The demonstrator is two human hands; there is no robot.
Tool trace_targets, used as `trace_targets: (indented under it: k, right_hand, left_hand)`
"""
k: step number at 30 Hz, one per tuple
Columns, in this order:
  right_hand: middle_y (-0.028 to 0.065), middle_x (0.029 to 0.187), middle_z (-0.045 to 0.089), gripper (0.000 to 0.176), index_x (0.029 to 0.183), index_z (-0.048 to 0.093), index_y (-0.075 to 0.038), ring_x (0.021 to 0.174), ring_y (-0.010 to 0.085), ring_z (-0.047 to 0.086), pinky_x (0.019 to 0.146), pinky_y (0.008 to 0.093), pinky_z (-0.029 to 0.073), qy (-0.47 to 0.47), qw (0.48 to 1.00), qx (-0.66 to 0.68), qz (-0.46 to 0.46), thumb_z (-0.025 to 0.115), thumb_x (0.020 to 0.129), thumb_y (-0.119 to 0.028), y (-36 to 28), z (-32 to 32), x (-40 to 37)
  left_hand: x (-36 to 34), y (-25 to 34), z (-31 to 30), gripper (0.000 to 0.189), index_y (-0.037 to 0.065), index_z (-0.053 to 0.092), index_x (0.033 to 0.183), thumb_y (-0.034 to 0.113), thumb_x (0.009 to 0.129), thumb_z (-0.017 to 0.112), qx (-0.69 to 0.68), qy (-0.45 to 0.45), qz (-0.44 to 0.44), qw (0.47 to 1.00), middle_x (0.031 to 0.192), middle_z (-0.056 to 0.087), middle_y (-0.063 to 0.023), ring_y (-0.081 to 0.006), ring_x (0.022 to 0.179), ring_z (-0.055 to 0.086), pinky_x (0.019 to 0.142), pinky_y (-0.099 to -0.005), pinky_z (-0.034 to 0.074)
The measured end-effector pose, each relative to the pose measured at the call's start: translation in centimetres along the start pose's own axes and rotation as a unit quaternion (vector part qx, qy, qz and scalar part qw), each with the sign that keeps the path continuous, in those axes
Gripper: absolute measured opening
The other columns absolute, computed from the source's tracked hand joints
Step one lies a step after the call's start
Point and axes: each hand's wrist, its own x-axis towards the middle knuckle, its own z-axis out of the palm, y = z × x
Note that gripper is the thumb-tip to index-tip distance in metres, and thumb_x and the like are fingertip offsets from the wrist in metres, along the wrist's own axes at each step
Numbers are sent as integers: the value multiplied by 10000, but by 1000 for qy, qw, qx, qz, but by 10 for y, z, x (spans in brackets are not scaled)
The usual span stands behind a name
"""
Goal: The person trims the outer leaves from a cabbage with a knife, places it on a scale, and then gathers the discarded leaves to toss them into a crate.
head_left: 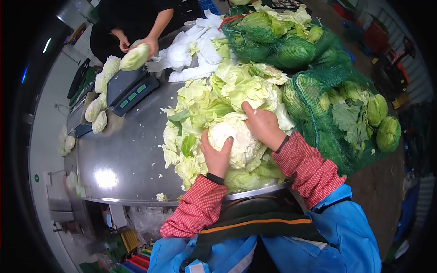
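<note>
A pale, stripped cabbage (pixel 234 136) sits among loose leaves at the near edge of the metal table. My left hand (pixel 216 157) grips its near left side, thumb across the front. On its upper right side, my right hand (pixel 264 125) is closed at the cabbage's edge, with the fingertips partly hidden. Torn light-green leaves (pixel 200 102) are heaped behind and to the left of it. More leaves (pixel 250 179) lie under it, close to my body.
Green mesh sacks (pixel 334 86) of cabbages stand at the right. Across the metal table (pixel 132 159), a person's hand (pixel 151 44) holds a cabbage (pixel 135 57) above a scale (pixel 132 93). Net-wrapped cabbages (pixel 99 122) lie left of the scale; white wrapping (pixel 195 50) is piled behind the leaves.
</note>
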Motion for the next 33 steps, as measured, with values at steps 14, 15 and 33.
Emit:
trace_targets:
  k: [14,15,33]
  right_hand:
    - [197,703,641,220,1018,489,-75,669,400,639,588,506,493,57,992,79,79,598,867,-193,29,7,-17]
    - [201,707,643,225,1012,487,-73,667,402,639,584,505,491,53,992,68,92,603,870,-203,28,3,-22]
    - [28,743,580,301,949,610,-31,653,103,528,603,268,443,36,872,472,128,758,815,-257,5,-28,-72]
  left_hand:
    - [9,-33,-43,580,80,309,1486,374,1014,475,-608,-130,-181,762,1437,461,-146,-306,1282,497,1075,-452,417]
    - [4,-21,-47,590,80,312,1488,413,1019,443,-646,-136,-197,725,1458,446,-140,-315,1304,478,1085,-462,406]
    - [3,12,-34,593,109,388,1465,490,1012,417,-657,-77,-213,719,1474,454,-88,-287,1315,480,1110,-472,380]
